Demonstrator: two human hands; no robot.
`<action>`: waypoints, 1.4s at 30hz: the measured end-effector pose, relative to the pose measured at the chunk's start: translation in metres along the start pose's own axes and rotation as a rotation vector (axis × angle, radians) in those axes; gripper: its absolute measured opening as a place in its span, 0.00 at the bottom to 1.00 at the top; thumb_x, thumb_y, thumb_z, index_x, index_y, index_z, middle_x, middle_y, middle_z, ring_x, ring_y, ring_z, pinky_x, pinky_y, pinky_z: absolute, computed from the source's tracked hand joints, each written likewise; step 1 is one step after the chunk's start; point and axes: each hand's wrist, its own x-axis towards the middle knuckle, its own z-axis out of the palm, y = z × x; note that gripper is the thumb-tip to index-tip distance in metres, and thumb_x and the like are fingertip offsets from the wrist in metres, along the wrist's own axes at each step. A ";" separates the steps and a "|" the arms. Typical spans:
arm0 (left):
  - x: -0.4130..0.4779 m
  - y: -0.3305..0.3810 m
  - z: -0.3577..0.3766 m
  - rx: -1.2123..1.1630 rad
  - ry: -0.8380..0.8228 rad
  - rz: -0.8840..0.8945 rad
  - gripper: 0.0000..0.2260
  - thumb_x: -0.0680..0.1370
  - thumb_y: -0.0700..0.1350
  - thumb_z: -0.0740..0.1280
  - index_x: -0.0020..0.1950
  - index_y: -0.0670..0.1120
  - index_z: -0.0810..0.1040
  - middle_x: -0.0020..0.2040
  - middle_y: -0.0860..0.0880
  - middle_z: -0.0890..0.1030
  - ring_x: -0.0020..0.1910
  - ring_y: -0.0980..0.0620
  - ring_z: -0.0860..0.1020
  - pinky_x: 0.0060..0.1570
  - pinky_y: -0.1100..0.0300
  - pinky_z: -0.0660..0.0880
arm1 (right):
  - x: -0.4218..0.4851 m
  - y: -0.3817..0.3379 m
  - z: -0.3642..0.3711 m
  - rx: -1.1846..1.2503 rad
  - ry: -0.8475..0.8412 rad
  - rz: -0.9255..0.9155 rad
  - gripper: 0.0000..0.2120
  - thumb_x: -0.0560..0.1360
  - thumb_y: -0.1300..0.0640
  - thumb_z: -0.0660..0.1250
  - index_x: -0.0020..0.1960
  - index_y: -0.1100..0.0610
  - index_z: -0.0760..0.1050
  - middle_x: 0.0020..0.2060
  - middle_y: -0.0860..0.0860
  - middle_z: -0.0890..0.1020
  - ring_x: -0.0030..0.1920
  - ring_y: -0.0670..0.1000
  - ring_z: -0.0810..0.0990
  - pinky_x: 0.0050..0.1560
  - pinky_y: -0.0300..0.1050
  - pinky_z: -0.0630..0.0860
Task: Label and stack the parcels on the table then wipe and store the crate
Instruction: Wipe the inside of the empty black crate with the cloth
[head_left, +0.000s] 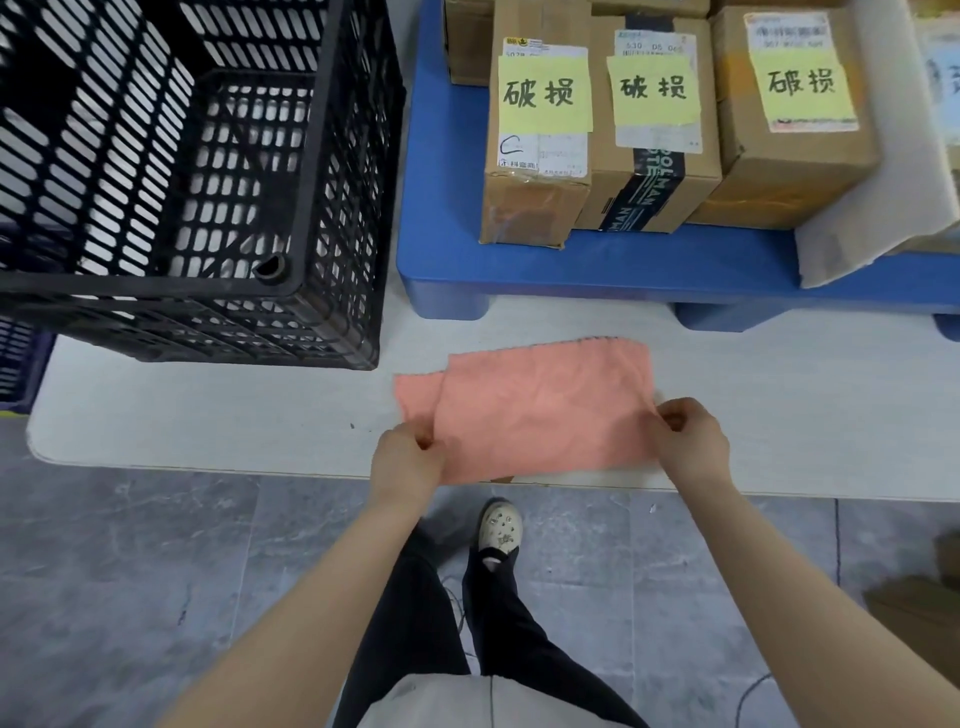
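- Both bare forearms reach forward from the near edge, converging toward the middle.
- Left hand (408, 454) is curled, thumb and fingers pinched together, knuckles up.
- Right hand (691, 441), level with it and well apart to the right, pinches the same way.

Bare forearms, black trousers (415, 623), grey top hem (441, 701), cream clog (500, 525) with charms.

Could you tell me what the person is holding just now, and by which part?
The pink cloth, lying on the white table: the left hand pinches its near left edge, the right hand its near right corner.
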 end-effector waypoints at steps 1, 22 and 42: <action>0.001 0.000 -0.001 0.002 -0.003 -0.005 0.08 0.74 0.38 0.64 0.37 0.49 0.71 0.34 0.53 0.74 0.37 0.50 0.72 0.30 0.68 0.63 | -0.002 0.001 -0.001 0.002 -0.004 -0.031 0.05 0.74 0.59 0.65 0.49 0.55 0.73 0.42 0.49 0.79 0.41 0.50 0.75 0.35 0.36 0.67; 0.004 -0.015 -0.014 0.106 0.097 0.102 0.07 0.75 0.34 0.62 0.50 0.43 0.70 0.42 0.48 0.77 0.42 0.45 0.75 0.40 0.54 0.71 | 0.004 0.011 0.006 -0.240 0.007 -0.216 0.08 0.76 0.57 0.63 0.56 0.53 0.73 0.48 0.51 0.79 0.45 0.55 0.77 0.40 0.44 0.69; -0.007 0.016 0.046 1.047 -0.353 0.845 0.30 0.82 0.46 0.53 0.78 0.51 0.38 0.77 0.51 0.33 0.76 0.49 0.35 0.73 0.49 0.35 | -0.012 -0.067 -0.040 0.106 -0.409 0.141 0.10 0.75 0.56 0.62 0.51 0.60 0.79 0.44 0.58 0.85 0.43 0.57 0.84 0.35 0.43 0.80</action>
